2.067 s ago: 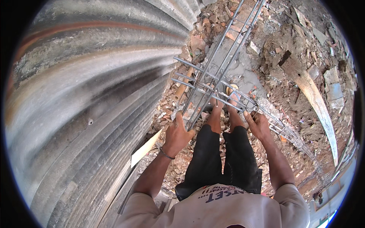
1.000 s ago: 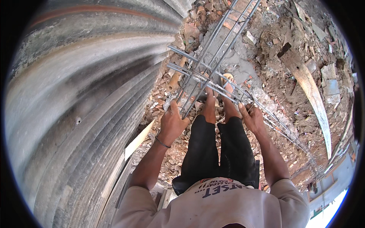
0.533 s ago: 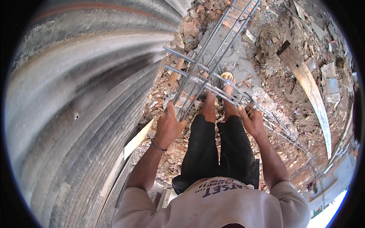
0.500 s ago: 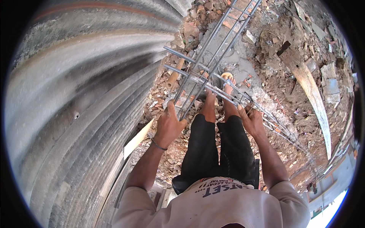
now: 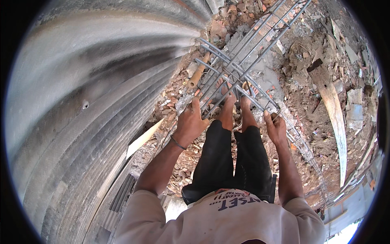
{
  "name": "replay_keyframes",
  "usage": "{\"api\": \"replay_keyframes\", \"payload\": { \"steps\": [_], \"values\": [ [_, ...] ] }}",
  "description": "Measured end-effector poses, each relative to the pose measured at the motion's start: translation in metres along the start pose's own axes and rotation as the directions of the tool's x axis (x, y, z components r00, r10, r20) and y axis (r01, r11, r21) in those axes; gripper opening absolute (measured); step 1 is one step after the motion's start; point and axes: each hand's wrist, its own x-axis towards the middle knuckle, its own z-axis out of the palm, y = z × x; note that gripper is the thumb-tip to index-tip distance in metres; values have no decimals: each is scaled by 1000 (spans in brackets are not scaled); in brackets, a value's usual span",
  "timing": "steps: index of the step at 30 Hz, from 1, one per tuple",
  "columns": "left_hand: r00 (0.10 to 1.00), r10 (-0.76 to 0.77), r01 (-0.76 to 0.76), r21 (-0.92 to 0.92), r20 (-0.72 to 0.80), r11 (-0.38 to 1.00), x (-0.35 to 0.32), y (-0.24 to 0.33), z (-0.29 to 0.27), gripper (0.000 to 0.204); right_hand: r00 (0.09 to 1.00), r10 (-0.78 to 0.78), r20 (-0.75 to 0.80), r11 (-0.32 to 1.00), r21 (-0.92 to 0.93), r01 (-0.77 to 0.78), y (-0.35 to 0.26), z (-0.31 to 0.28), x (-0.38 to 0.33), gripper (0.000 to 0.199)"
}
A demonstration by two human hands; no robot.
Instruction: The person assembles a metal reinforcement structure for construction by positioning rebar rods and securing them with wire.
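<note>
A cage of steel reinforcing bars (image 5: pixel 243 61) runs from my feet up toward the top of the view, crossed by a second bundle of bars (image 5: pixel 284 122) running down to the right. My left hand (image 5: pixel 191 124) grips bars at the cage's near left end. My right hand (image 5: pixel 275 127) is closed around a bar and a small wire tie on the right. My bare feet (image 5: pixel 235 99) stand between the bars on the rubble.
A curved corrugated metal wall (image 5: pixel 93 101) fills the left half. Broken bricks and rubble (image 5: pixel 300 69) cover the ground. A long pale plank (image 5: pixel 335 114) lies at the right, another plank (image 5: pixel 144 138) leans by the wall, and a rusty pipe (image 5: pixel 198 75) lies left of the cage.
My view has shifted slightly. Both hands have stayed on the bars, the right hand sliding a little to the right along its bar.
</note>
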Motion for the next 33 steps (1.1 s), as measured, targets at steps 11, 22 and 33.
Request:
{"api": "replay_keyframes", "payload": {
  "steps": [11,22,33],
  "values": [
    [996,73,-68,84,-49,994,-18,10,-3,72,997,-69,24,997,24,69,13,-1,0,63],
    [997,74,-76,57,33,996,-35,32,-32,69,999,-23,45,988,151,16,-2,-28,-26,57],
    [993,95,-94,-15,75,995,-27,22,-43,88,998,-31,47,982,190,22,0,-18,-17,53]
  ]
}}
